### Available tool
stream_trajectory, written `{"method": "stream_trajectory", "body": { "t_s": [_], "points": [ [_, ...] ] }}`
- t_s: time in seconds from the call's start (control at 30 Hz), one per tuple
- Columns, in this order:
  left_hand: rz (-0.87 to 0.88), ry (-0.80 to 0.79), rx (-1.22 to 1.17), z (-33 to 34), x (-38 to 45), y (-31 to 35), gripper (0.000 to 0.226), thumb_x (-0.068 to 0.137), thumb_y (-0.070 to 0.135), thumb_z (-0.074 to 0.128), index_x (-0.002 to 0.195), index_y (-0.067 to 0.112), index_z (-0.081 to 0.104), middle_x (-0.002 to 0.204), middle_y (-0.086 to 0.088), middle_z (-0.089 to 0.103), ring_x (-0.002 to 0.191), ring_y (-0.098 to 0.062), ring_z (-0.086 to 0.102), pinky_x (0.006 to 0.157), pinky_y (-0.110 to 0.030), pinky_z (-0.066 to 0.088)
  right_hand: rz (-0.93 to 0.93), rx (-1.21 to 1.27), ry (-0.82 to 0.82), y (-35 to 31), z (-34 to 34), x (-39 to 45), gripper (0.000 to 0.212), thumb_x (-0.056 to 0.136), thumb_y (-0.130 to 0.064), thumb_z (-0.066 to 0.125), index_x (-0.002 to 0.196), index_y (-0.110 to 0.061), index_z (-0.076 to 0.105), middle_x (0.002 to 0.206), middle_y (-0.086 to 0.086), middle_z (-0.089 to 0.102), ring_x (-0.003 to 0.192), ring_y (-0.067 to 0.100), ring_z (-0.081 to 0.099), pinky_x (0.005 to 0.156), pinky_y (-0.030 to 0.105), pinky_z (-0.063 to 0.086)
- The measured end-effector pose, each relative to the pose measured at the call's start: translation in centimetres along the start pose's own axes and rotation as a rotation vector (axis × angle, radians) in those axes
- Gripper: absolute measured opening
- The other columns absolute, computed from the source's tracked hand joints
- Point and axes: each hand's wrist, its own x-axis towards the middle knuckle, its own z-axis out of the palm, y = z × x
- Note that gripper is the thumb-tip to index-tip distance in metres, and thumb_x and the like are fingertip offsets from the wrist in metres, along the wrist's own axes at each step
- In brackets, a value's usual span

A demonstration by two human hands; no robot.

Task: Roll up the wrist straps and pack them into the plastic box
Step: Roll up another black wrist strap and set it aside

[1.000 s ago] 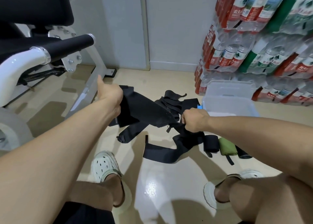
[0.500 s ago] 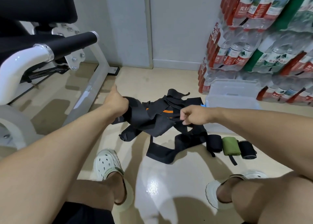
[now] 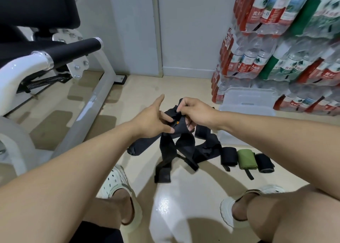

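1. Since the earlier frames, both hands have come together at mid-frame: the left hand (image 3: 153, 118), formerly far out to the left and holding the strap taut, now sits just beside the right hand (image 3: 196, 113), and the strap's free end has dropped to the floor (image 3: 184, 202).
2. Right-hand fingers (image 3: 181, 104) pinch the upper end of the black wrist strap (image 3: 176, 132); left-hand fingers are extended, touching the strap near its orange mark, thumb raised.
3. Progress, as judged: three rolled straps lie side by side at lower right, a black roll (image 3: 229, 156), a green roll (image 3: 246, 159) and a second black roll (image 3: 265, 162). None appears packed yet. The strap in hand seems to be at the start of rolling.
4. Remaining: the loose strap pile (image 3: 206, 145) on the floor, then transfer of all rolls into the plastic box (image 3: 246, 110), right of centre, before the stacked water bottles (image 3: 276, 40).
5. Hard to make out: the number of straps in the pile; the box interior, seen obliquely through translucent walls; the right palm side, hidden by the hand itself.
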Motion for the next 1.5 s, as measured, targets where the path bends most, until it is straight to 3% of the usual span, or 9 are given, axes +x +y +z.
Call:
{"method": "stream_trajectory", "body": {
  "t_s": [0.13, 0.27, 0.43, 0.57, 0.7, 0.83, 1.07, 1.3, 1.5],
  "points": [
    [0.047, 0.169, 0.109, 0.1, 0.6, -0.5, 0.127, 0.071, 0.025, 0.094, 0.164, 0.029, 0.007, 0.106, 0.007, 0.063, 0.101, -0.015, 0.065, 0.093, -0.032, 0.051, 0.004, 0.114, -0.098, -0.7, -0.5, -0.3, 0.021, 0.097, -0.001, 0.043, 0.100, -0.013, 0.060, 0.059, 0.006, 0.050, 0.050, 0.018, 0.051, 0.050, 0.029, 0.048],
    [0.085, 0.036, 0.004, 0.0, 0.8, -1.1, 0.115, 0.081, 0.019, 0.087, 0.164, 0.030, 0.008, 0.126, 0.016, 0.067, 0.123, -0.009, 0.058, 0.106, -0.026, 0.044, 0.011, 0.206, -0.154, -0.6, -1.1, -0.6, 0.026, 0.092, 0.004, 0.044, 0.093, -0.017, 0.059, 0.070, 0.003, 0.040, 0.055, 0.011, 0.041, 0.050, 0.022, 0.036],
    [0.104, -0.006, 0.005, 0.7, 0.9, -1.0, 0.104, 0.083, 0.013, 0.084, 0.162, 0.028, 0.018, 0.093, 0.011, 0.076, 0.093, -0.009, 0.069, 0.088, -0.024, 0.051, -0.010, 0.191, -0.168, -0.4, -1.7, -1.0, 0.027, 0.086, 0.005, 0.044, 0.087, -0.018, 0.058, 0.069, -0.001, 0.047, 0.062, 0.013, 0.042, 0.055, 0.028, 0.031],
    [0.135, 0.002, 0.008, 0.9, 0.9, -1.0, 0.091, 0.087, 0.007, 0.078, 0.159, 0.027, 0.027, 0.090, 0.003, 0.073, 0.090, -0.018, 0.068, 0.091, -0.034, 0.054, -0.018, 0.184, -0.155, -0.7, -2.0, -1.3, 0.028, 0.089, 0.006, 0.043, 0.088, -0.018, 0.058, 0.070, -0.001, 0.050, 0.063, 0.013, 0.045, 0.055, 0.026, 0.034],
    [0.164, 0.024, 0.000, 0.8, 0.9, -1.0, 0.079, 0.089, 0.003, 0.074, 0.153, 0.027, 0.035, 0.083, 0.007, 0.070, 0.071, -0.002, 0.063, 0.072, -0.018, 0.047, -0.026, -0.035, -0.116, -0.4, -2.7, -1.3, 0.014, 0.096, -0.011, 0.061, 0.105, -0.019, 0.067, 0.084, 0.000, 0.064, 0.075, 0.015, 0.056, 0.066, 0.027, 0.043],
    [0.174, 0.047, -0.007, 0.6, 1.0, -1.4, 0.076, 0.090, 0.001, 0.072, 0.153, 0.026, 0.036, 0.084, 0.008, 0.068, 0.063, 0.004, 0.058, 0.071, -0.017, 0.043, -0.076, -0.093, -0.110, 0.1, -3.1, -1.4, 0.016, 0.094, -0.027, 0.072, 0.107, -0.018, 0.073, 0.086, -0.008, 0.072, 0.085, 0.008, 0.064, 0.078, 0.019, 0.048],
    [0.183, 0.008, -0.056, 0.2, 0.5, -0.5, 0.075, 0.095, 0.000, 0.065, 0.157, 0.027, 0.033, 0.100, 0.001, 0.076, 0.069, 0.008, 0.061, 0.070, -0.002, 0.042, -0.098, -0.231, -0.092, 1.4, -3.0, -1.0, 0.009, 0.094, -0.032, 0.074, 0.087, -0.027, 0.075, 0.068, -0.013, 0.062, 0.064, 0.002, 0.055, 0.068, 0.020, 0.042],
    [0.259, 0.152, 0.000, 0.2, 0.7, 0.0, 0.072, 0.085, 0.013, 0.082, 0.144, 0.034, 0.047, 0.073, 0.013, 0.065, 0.075, -0.014, 0.065, 0.079, -0.029, 0.049, -0.018, -0.053, -0.022, 1.1, -3.0, -0.5, 0.020, 0.096, -0.032, 0.071, 0.080, -0.021, 0.070, 0.077, -0.006, 0.070, 0.074, 0.012, 0.063, 0.074, 0.024, 0.047],
    [0.233, 0.095, 0.078, -0.8, 0.4, 0.3, 0.062, 0.078, 0.020, 0.088, 0.129, 0.034, 0.056, 0.078, 0.008, 0.059, 0.063, -0.006, 0.053, 0.067, -0.024, 0.041, 0.029, -0.046, -0.070, 1.0, -3.4, -0.3, 0.019, 0.098, -0.032, 0.068, 0.083, -0.021, 0.070, 0.086, -0.006, 0.072, 0.084, 0.013, 0.065, 0.083, 0.026, 0.050]
  ]
}}
